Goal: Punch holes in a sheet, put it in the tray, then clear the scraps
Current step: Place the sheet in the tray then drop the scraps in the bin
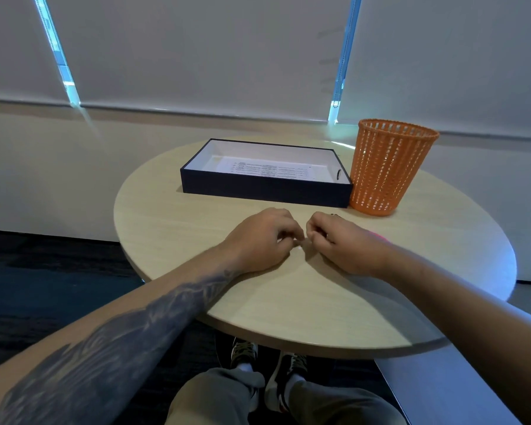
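The printed sheet [267, 169] lies flat inside the dark, white-lined tray [264, 191] at the back of the round table. My left hand [258, 240] and my right hand [344, 243] rest on the tabletop in front of the tray, knuckles up and fingers curled, fingertips almost meeting. A tiny white paper scrap [298, 247] shows on the table just under my left fingertips, which pinch at it. Nothing can be seen inside my right hand's curled fingers.
An orange mesh waste basket [387, 170] stands upright against the tray's right end. A sliver of something pink [379, 235] shows behind my right wrist. The round wooden table [172, 228] stands near a wall; my legs and shoes are under its front edge.
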{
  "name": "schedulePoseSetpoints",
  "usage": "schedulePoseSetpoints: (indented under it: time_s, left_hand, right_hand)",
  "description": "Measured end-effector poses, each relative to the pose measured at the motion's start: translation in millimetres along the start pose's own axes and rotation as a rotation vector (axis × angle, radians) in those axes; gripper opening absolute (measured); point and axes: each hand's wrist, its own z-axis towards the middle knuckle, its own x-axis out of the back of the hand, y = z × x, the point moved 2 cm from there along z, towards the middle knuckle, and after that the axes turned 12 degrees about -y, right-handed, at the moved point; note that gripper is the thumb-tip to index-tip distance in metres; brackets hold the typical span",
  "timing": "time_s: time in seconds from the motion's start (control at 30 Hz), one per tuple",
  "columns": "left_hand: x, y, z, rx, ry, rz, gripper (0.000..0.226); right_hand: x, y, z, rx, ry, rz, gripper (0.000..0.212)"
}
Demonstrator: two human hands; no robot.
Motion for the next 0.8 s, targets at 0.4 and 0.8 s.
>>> schedulePoseSetpoints:
  time_s: [0.4,0.8]
  left_hand:
    - [1,19,-15,-0.001,-0.052,0.139,0.028]
    - [1,10,-14,0.114,-0.067,-0.027,0.029]
  right_hand:
    - [2,-4,-8,-0.035,0.057,0.090,0.012]
    - [8,-4,-14,-0.059,0.083,0.182,0.013]
